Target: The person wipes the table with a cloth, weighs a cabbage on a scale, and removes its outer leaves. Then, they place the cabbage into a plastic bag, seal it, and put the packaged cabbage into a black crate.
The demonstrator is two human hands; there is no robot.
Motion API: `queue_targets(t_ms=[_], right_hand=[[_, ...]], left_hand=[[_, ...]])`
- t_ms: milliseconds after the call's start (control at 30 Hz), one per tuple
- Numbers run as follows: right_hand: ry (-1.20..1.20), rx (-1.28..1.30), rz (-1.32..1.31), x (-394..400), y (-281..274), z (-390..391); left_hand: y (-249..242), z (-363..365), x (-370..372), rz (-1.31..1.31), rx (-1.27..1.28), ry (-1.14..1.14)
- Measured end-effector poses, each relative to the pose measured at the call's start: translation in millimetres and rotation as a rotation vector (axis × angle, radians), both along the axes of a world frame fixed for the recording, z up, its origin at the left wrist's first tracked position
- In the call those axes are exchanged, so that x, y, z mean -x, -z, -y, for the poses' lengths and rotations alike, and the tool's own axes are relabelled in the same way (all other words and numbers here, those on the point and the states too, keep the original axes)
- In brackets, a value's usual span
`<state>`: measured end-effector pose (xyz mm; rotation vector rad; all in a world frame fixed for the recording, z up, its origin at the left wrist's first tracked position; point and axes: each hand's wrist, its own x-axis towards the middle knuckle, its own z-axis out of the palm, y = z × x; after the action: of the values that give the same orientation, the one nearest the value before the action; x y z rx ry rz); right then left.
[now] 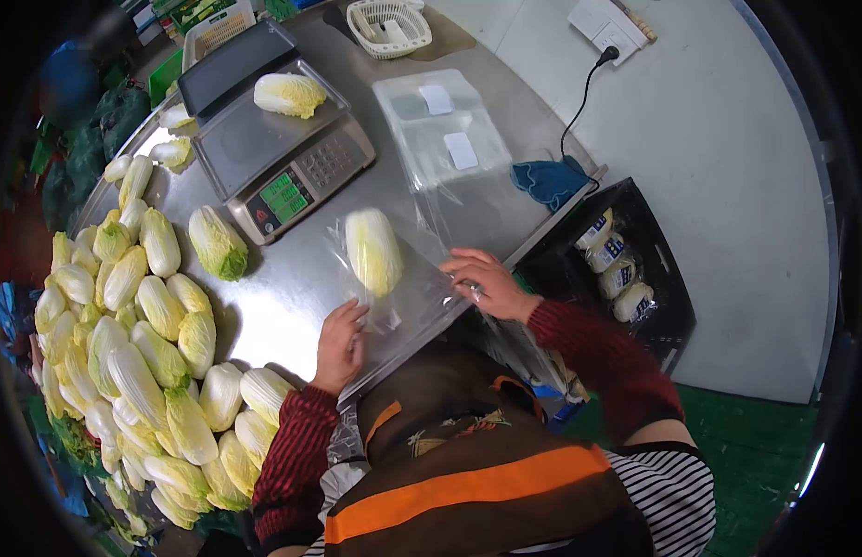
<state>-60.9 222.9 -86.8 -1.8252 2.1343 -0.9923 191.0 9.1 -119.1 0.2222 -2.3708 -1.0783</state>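
A pale napa cabbage (373, 252) lies inside a clear plastic bag (408, 302) near the table's front edge. My left hand (340, 345), fingers curled, is at the bag's near left edge, just below the cabbage. On the other side, my right hand (491, 283) pinches the bag's right edge between thumb and fingers. A stack of flat clear bags (450, 121) with white labels lies farther back. One loose napa cabbage (218, 243) sits left of the bagged one.
A digital scale (283, 158) with a cabbage (289, 95) on its pan stands behind. Many napa cabbages (139, 371) are heaped at left. A black crate (668, 251) at right holds several wrapped cabbages (618, 277). A blue cloth (550, 182) and white basket (389, 28) lie at the back.
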Motion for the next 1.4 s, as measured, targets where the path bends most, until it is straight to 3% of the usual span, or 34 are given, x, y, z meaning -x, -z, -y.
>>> queue_targets(t_ms=[33, 67, 100, 133, 167, 200, 233, 300, 367, 433, 467, 500, 533, 567, 633, 667, 733, 767, 833, 867, 933, 1000, 1100, 1167, 1233, 1300, 1400], right_hand=[[0.000, 0.003, -0.005, -7, 0, 0], [0.145, 0.038, 0.335, -15, 1, 0], [0.290, 0.070, 0.679, -23, 5, 1], [0.441, -0.087, 0.667, -31, 13, 6], [0.444, -0.091, 0.675, -38, 20, 9], [0.490, -0.397, 0.827, -44, 28, 11], [0.539, -0.714, 0.978, -53, 35, 10], [0.498, -0.779, 0.987, -67, 50, -1], [0.466, -0.830, 0.994, -75, 49, -7], [0.515, -0.777, 0.429, -82, 20, 0], [0.542, -0.775, 0.434, -80, 26, 1], [0.262, -0.496, 0.109, -76, 34, 0], [0.008, -0.230, -0.231, -73, 38, -6], [-0.059, -0.349, -0.142, -74, 37, -12], [-0.075, -0.293, -0.284, -74, 48, -19], [-0.059, -0.313, -0.229, -75, 61, -23], [0.094, -0.339, 0.093, -75, 39, -20], [0.145, -0.327, 0.087, -72, 43, -15], [0.295, -0.280, 0.454, -57, 50, -8], [0.319, -0.256, 0.444, -50, 41, -13], [0.270, -0.229, 1.330, -39, 10, -25], [0.329, -0.131, 1.301, -36, 7, -64], [0.489, 0.248, 1.158, -44, 24, -124], [0.799, 0.470, 1.290, -45, 17, -165], [1.037, 0.892, 1.448, -38, 13, -216], [1.268, 1.039, 1.405, -28, 9, -284], [1.607, 0.929, 1.030, 0, 14, -395]], left_hand=[[-1, 2, -7, -0.031, -0.251, -0.088], [-15, 0, -10, 0.024, -0.429, -0.191], [-21, 0, -10, 0.062, -0.403, -0.263], [-15, -4, -11, 0.093, -0.526, -0.323], [-7, -10, -11, 0.128, -0.650, -0.383], [-5, -15, -7, 0.143, -0.867, -0.516], [19, -16, -26, 0.402, -1.228, -0.530], [45, -26, -46, 0.578, -1.337, -0.472], [54, -22, -54, 0.721, -1.246, -0.399], [42, -21, -49, 0.509, -0.399, -0.320], [8, -11, -42, 0.567, -0.326, -0.142], [3, -4, -41, 0.562, -0.318, -0.097], [4, 4, -40, 0.534, 0.055, 0.111], [8, 6, -33, 0.452, 0.437, 0.322], [26, 1, -28, 0.420, 0.212, 0.342], [22, 0, -20, 0.401, 0.089, 0.379], [16, -4, 5, 0.383, -0.231, 0.383], [16, -5, 15, 0.376, -0.429, 0.342], [20, 0, 53, 0.397, -0.653, 0.172], [9, -3, 74, 0.486, -0.665, 0.126], [-15, -12, 116, 0.576, -0.639, 0.111], [-35, -49, 153, 0.551, -0.873, -0.009], [-71, -116, 209, 0.598, -0.757, 0.106], [-83, -176, 244, 0.613, -0.731, 0.358], [-68, -228, 276, 0.675, -0.772, 0.538], [-93, -296, 291, 0.514, -0.891, 0.673], [-64, -337, 313, 0.531, -0.818, 0.780]])
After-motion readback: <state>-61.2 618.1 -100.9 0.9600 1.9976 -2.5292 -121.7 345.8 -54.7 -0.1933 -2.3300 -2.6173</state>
